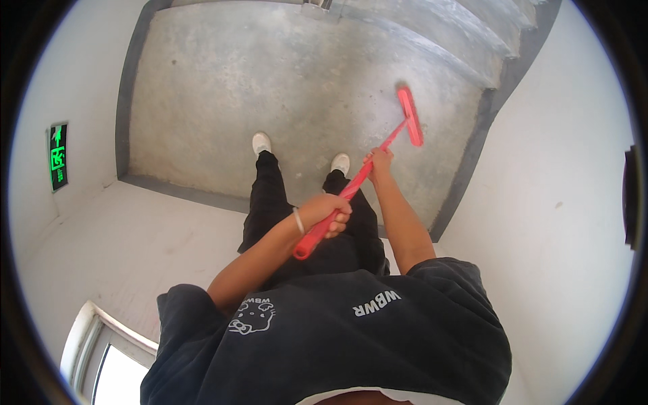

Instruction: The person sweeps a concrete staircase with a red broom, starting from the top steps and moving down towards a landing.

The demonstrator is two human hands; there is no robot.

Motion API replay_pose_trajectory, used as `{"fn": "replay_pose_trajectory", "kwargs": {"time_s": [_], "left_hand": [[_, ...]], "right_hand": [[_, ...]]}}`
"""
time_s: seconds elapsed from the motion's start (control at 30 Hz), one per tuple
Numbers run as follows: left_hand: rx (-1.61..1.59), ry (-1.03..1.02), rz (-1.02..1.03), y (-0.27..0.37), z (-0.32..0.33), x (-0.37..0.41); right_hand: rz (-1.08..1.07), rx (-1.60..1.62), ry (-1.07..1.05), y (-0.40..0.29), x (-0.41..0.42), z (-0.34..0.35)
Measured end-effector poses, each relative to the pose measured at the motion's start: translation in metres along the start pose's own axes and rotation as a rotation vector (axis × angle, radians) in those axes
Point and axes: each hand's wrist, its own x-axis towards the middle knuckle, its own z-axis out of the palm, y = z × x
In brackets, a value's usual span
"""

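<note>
A red long-handled broom point(362, 174) slants from in front of my waist up to the right. My left hand point(326, 212), with a light band at the wrist, is closed around the upper part of the handle, near its hanging hole. Farther down, my right hand point(379, 163) grips the handle close to the head. The narrow red broom head point(411, 116) is at the concrete floor point(228, 86), right of my feet; its bristles are mostly hidden. Small dark specks of debris point(377, 104) lie left of the head.
Concrete steps point(455, 40) rise at the upper right. White walls with a dark grey painted base band point(468, 162) border the floor. A lit green exit sign point(58, 157) is on the left wall. My white shoes point(261, 143) stand apart. A window point(119, 374) shows at the lower left.
</note>
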Motion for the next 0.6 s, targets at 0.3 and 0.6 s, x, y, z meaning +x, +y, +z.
{"fn": "replay_pose_trajectory", "kwargs": {"time_s": [0.3, 0.6], "left_hand": [[-0.306, -0.056, 0.034, -0.032, -0.093, -0.085], [-0.639, 0.261, 0.366, -0.084, -0.16, -0.281]], "right_hand": [[0.17, -0.123, -0.016, 0.098, -0.053, 0.092], [0.286, -0.363, -0.381, 0.204, -0.232, 0.28]]}}
